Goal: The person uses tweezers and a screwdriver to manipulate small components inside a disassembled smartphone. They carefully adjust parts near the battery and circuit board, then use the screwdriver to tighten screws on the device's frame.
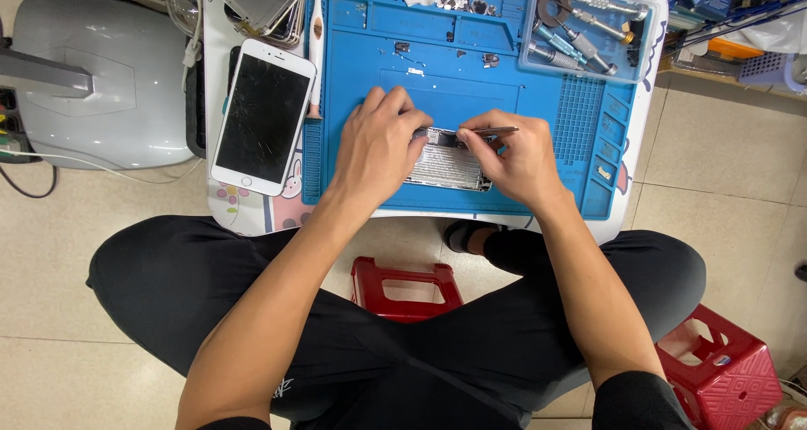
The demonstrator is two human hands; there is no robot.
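An opened phone body (445, 165) with silver metal insides lies on a blue work mat (555, 110). My left hand (378, 148) presses down on its left end and steadies it. My right hand (517, 157) grips thin metal tweezers (487, 131) whose tips point left into the phone's upper edge, between my two hands. Much of the phone is hidden under my fingers.
A white phone with a cracked black screen (263, 116) lies left of the mat. A clear tray of metal tools (584, 31) sits at the mat's top right. Small screws and parts (458, 1) lie along the top. Two red stools (405, 289) (723, 367) stand on the tiled floor.
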